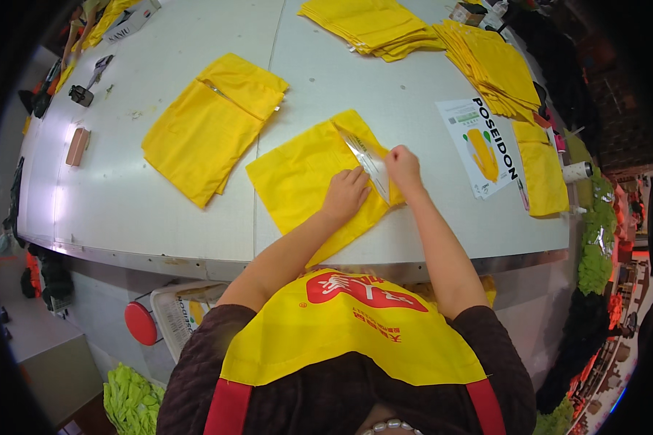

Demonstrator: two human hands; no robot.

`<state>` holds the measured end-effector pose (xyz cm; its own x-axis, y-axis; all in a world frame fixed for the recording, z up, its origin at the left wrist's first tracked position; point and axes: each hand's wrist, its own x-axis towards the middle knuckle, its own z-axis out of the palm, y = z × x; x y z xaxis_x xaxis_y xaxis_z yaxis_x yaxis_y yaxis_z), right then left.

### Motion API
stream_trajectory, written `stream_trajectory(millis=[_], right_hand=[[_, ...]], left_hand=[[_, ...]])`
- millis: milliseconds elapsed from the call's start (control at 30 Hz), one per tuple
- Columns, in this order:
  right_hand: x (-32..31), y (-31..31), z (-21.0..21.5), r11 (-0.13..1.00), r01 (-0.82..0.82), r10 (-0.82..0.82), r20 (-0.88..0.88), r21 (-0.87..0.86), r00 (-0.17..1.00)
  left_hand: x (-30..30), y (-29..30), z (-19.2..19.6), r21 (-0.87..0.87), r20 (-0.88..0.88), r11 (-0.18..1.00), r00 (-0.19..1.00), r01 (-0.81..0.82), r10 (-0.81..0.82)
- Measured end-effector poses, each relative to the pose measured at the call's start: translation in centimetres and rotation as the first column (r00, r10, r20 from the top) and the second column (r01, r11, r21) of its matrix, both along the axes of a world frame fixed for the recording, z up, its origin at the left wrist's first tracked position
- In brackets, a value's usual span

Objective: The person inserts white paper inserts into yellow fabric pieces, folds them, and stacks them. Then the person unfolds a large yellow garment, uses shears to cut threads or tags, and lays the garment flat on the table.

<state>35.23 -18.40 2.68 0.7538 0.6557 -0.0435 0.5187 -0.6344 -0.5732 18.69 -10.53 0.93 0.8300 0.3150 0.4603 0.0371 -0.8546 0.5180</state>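
In front of me on the table lies a flat yellow fabric pouch, set at a slant. Its slit-like opening gapes, and a shiny clear plastic sheet with dark print shows inside. My left hand rests on the pouch with curled fingers gripping the near lip of the opening. Closed into a fist, my right hand pinches the pouch's flap at the right side of the opening; the fingertips are partly hidden. To the left lies a similar yellow pouch stack, also with a slit near its top.
Piles of yellow fabric pieces lie at the far side and far right. A printed paper sheet and a folded yellow piece sit to the right. A brown block and black tool are far left. The table's metal edge runs before me.
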Motion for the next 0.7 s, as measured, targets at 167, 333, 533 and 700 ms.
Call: stream_trajectory(millis=[167, 333, 533, 700], right_hand=[[1.6, -1.8, -0.8, 0.939, 0.187, -0.064, -0.387, 0.29, 0.92], [1.8, -2.0, -1.6, 0.885, 0.219, 0.002, -0.474, 0.41, 0.88], [0.4, -2.5, -0.6, 0.874, 0.185, 0.05, -0.461, 0.45, 0.886], [-2.5, -2.9, 3.7, 0.967, 0.08, -0.036, -0.183, 0.241, 0.983]], left_hand=[[2.7, 0.8, 2.1, -0.002, -0.26, 1.0, 0.965, -0.018, 0.017], [4.7, 2.8, 3.6, 0.051, -0.408, 0.987, 0.905, 0.153, -0.12], [5.8, 5.2, 4.4, 0.372, -0.429, 0.848, 0.88, 0.378, -0.205], [5.2, 6.3, 6.6, 0.409, -0.462, 0.73, 0.814, 0.547, -0.351]])
